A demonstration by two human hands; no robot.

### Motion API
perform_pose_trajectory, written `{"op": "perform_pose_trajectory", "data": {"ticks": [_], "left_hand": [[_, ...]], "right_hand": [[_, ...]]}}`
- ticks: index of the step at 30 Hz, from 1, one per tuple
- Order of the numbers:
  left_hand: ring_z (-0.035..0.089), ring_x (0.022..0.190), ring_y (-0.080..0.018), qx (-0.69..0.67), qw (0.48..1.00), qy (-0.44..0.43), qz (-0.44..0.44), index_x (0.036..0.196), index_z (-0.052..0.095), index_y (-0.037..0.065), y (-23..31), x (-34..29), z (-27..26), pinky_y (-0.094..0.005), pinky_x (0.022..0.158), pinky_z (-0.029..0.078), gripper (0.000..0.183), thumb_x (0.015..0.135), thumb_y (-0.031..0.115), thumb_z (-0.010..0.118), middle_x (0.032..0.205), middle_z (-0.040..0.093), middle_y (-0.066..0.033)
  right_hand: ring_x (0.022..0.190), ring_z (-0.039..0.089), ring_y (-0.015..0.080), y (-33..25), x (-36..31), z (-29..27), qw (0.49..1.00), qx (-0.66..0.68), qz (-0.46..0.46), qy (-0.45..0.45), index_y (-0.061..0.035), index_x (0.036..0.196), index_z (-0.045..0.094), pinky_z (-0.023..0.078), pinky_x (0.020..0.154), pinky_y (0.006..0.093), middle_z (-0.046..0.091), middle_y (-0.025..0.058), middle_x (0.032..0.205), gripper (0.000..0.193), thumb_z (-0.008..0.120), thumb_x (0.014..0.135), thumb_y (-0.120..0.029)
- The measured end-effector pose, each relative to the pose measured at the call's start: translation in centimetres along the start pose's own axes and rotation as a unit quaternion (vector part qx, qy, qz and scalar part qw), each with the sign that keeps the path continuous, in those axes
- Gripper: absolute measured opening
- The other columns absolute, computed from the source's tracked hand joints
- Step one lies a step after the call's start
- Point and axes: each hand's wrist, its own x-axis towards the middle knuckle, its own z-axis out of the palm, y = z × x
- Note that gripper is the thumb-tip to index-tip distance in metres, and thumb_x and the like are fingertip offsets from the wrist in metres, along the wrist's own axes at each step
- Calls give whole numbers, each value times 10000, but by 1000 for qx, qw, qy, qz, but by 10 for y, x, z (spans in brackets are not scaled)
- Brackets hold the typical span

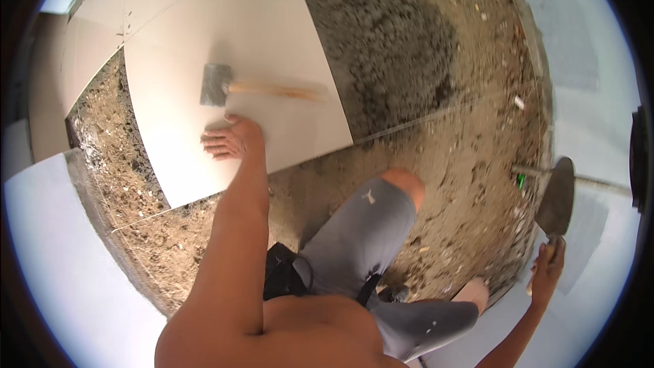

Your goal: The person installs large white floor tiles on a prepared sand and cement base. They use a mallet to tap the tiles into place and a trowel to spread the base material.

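My left hand (235, 140) lies flat on a large cream floor tile (272, 34), its fingers stretched out to the left. Just beyond it is a mallet (216, 84) with a dark grey head and a wooden handle pointing right. The mallet is blurred, and I cannot tell whether it rests fully on the tile. Far out to the right, my right hand (547, 272) is closed round the handle of a trowel (556, 197). The trowel's grey blade points away from me, in front of the pale wall.
Dark mortar (388, 48) is spread right of the tile, on rough sandy ground (443, 184). A thin string (436, 114) runs along the tile's near edge. Laid tiles (88, 61) are at the far left. Pale walls (61, 232) rise on both sides. My bent knee (405, 187) is close by.
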Motion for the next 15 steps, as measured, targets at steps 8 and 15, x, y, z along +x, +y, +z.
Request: {"op": "perform_pose_trajectory", "data": {"ticks": [8, 15], "left_hand": [[130, 1498, -340, 26, 999, 34, 5, 1532, 249, 37, 3, 3, -7, -508, 1208, 90, 810, 968, 618, 228, 1613, 161, -184], [0, 1509, -336, 23, 998, -59, -10, 1558, 97, 40, 11, 5, -21, -495, 1214, 19, 846, 967, 635, 210, 1631, 40, -175]], "right_hand": [[997, 634, 378, -229, 150, 184, 901, -153, -400, -69, -18, 1347, 466, 481, 888, 465, 650, 233, 1073, 500, 444, 1023, -399], [748, 654, 306, -431, 226, 337, 889, -121, -399, -186, 20, 1392, 420, 528, 759, 450, 663, 204, 1016, 547, 432, 1021, -383]]}}
